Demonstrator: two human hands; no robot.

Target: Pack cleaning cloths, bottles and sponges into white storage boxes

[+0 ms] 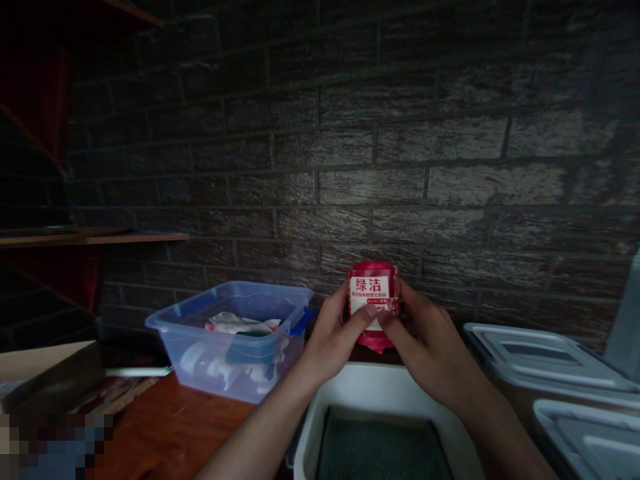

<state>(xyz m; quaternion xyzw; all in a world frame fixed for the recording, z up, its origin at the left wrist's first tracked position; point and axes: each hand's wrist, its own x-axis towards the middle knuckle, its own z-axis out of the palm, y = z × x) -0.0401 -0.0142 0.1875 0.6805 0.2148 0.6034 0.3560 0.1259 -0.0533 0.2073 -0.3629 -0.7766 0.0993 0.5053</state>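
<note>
Both my hands grip a red roll of garbage bags [363,290] with a white printed label, held upright above the far rim of a white bin [390,380]. My left hand [330,333] wraps its left side, thumb on the label. On the other side, my right hand [425,333] closes round it with the thumb also at the front. Inside the white bin lies a dark green textured item [383,447]. The backs of the fingers behind the roll are hidden.
A clear bluish plastic box [225,373] with white items inside stands to the left on the wooden table [175,427]. Grey-white lids [540,350] lie at the right. A cardboard box [55,373] and wooden shelf [100,238] are at the left. A dark brick wall [320,153] rises behind.
</note>
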